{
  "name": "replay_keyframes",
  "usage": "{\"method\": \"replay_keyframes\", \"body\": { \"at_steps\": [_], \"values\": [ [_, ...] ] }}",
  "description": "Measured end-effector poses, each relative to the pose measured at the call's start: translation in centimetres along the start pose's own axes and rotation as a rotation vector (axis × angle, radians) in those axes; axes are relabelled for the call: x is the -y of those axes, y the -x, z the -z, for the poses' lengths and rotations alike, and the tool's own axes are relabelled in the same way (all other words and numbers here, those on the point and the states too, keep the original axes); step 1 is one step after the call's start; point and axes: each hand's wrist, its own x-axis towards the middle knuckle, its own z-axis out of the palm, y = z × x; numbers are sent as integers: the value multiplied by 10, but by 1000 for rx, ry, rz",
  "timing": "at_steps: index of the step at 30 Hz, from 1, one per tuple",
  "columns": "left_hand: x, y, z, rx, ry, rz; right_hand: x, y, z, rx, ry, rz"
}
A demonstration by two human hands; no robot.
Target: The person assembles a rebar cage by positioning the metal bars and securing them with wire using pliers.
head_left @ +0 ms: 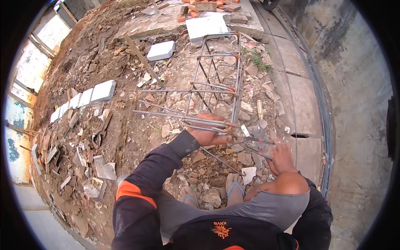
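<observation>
A rebar cage [238,79] of long bars and square stirrups stretches away from me over the rubble. My left hand [208,136] is closed around the near-end steel bars, its fingers partly hidden behind them. In my right hand [283,156] are the two handles of a pair of pincers [253,140], spread slightly apart and marked with red spots. The pincers' jaws meet the cage corner just right of my left hand. Whether wire sits in the jaws is too small to tell. Several straight bar ends stick out to the left.
White blocks [161,50] lie on the dirt ahead and to the left. A wooden stake [143,59] leans near the cage. Orange bricks [206,6] are piled at the back. Long steel bars [326,146] run along the concrete wall [358,125] on the right.
</observation>
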Motion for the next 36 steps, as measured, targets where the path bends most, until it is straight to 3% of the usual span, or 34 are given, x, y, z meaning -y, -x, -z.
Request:
{"method": "replay_keyframes", "body": {
  "at_steps": [1, 5, 7, 16, 36],
  "values": [
    [1, 0, 1, 20, -17, 3, -1, 3, -2, -83, 226, 37],
    [4, 5, 4, 2, 10, 14, -11, 10, 10, -327, 285, 125],
    [4, 4, 3, 10, 12, 17, -2, 2, 16, -530, 312, 37],
    [-1, 2, 7, 41, -3, 41, 6, -38, 63, -538, 521, 56],
    [3, 1, 3, 47, 20, 11, 15, -43, 79, -456, 512, 13]
  ]
}}
